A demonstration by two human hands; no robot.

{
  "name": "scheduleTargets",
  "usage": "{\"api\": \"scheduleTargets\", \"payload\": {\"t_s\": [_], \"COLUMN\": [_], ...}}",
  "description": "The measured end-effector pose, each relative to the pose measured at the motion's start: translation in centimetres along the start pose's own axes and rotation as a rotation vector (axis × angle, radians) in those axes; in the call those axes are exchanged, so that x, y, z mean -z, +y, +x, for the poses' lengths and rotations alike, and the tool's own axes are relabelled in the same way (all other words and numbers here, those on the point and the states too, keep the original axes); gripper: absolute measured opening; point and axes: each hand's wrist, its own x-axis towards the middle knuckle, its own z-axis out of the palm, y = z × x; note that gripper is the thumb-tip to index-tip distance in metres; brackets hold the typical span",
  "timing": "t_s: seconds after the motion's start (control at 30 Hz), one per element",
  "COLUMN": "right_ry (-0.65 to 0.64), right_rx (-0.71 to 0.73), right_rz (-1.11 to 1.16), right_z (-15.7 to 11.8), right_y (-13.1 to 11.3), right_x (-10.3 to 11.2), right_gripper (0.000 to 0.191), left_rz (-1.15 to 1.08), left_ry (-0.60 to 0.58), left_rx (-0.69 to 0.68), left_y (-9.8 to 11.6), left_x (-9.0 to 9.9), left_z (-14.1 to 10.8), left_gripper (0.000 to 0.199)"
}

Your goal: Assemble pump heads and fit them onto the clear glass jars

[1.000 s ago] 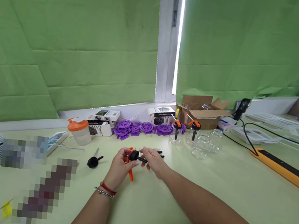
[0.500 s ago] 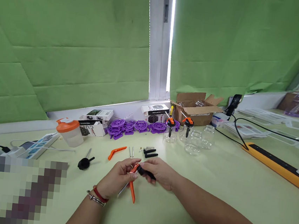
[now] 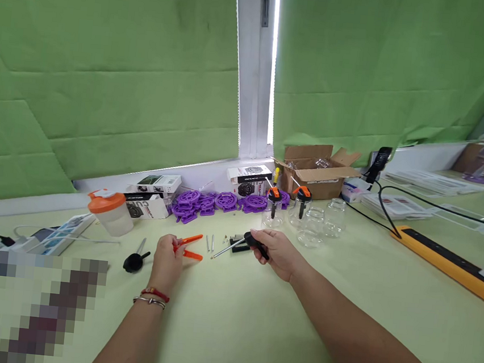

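Table point(image 3: 228, 328) (pale green) bears jars point(image 3: 335, 219).

Pale green-yellow bench point(image 3: 215, 327) under both grips, runs wide to either side, smooth, soft shading nearer than the left grip point(image 3: 168, 260). Beyond the grips: low white ledge point(image 3: 200, 176) along the bench's back edge. Above it, green covering point(image 3: 150, 70), creased, flat seams, up past top of view. Upright whitish window frame point(image 3: 254, 91) beyond and between the grips, small grey latch plate point(image 3: 265, 11) high on it. Narrow bright white gap point(image 3: 274, 59) just beside frame, on the side of the right grip point(image 3: 275, 255). Second green covering point(image 3: 352, 61) past gap, wrinkled low down. Slanted grey frame far right of the right grip.
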Motion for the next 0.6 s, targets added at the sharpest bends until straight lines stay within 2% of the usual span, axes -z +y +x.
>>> {"api": "scheduleTargets", "payload": {"t_s": [0.1, 0.23, 0.33, 0.47, 0.6], "right_ry": [-0.011, -0.046, -0.053, -0.037, -0.034], "right_rx": [-0.034, -0.059, -0.066, -0.062, -0.056], "right_rz": [-0.014, -0.029, -0.027, -0.005, 0.008], "right_z": [-0.3, -0.5, -0.5, -0.5, -0.4], "right_y": [0.0, 0.0, -0.1, -0.2, -0.3], "right_x": [-0.3, -0.5, -0.6, -0.5, -0.3], "right_gripper": [0.036, 0.035, 0.034, 0.035, 0.035], "left_rz": [0.178, 0.469, 0.582, 0.675, 0.737], "left_ry": [-0.011, -0.149, -0.23, -0.237, -0.2], "left_rx": [-0.066, -0.041, -0.006, -0.007, -0.067], "left_y": [0.0, 0.5, 0.5, 0.4, 0.7], "left_x": [-0.3, 0.4, 1.0, 1.1, 0.4], "left_z": [0.0, -0.4, -0.6, -0.7, -0.8], "left_gripper": [0.012, 0.013, 0.012, 0.012, 0.018]}}
